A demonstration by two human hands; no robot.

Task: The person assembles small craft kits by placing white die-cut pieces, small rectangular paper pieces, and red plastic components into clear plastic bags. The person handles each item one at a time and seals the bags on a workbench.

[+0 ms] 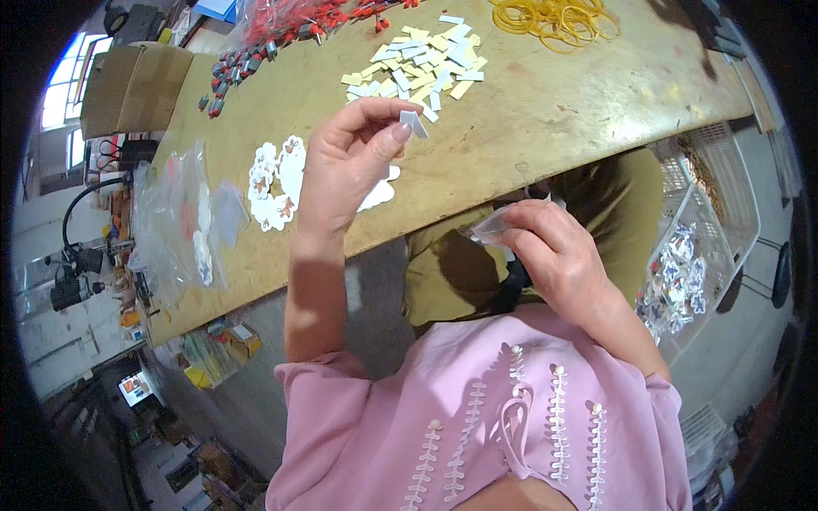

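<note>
Raised over the table, my left hand [354,162] pinches a small white folded tab [414,124] between thumb and forefinger. Beyond it lies a pile of small white and pale yellow tabs [426,64]. White flower-shaped cards [274,183] with brown prints rest left of my left wrist, and more white pieces [379,189] show partly behind that hand. Over my lap, off the table's near edge, my right hand [558,251] is closed on a small clear plastic bag [492,228]. The bag's contents are hard to make out.
Yellow rubber bands [554,21] lie at the far right, red and grey small parts [247,64] at the far left. A large clear plastic bag [175,221] lies on the table's left end. Right of my legs, a white plastic crate [745,217] holds bagged pieces.
</note>
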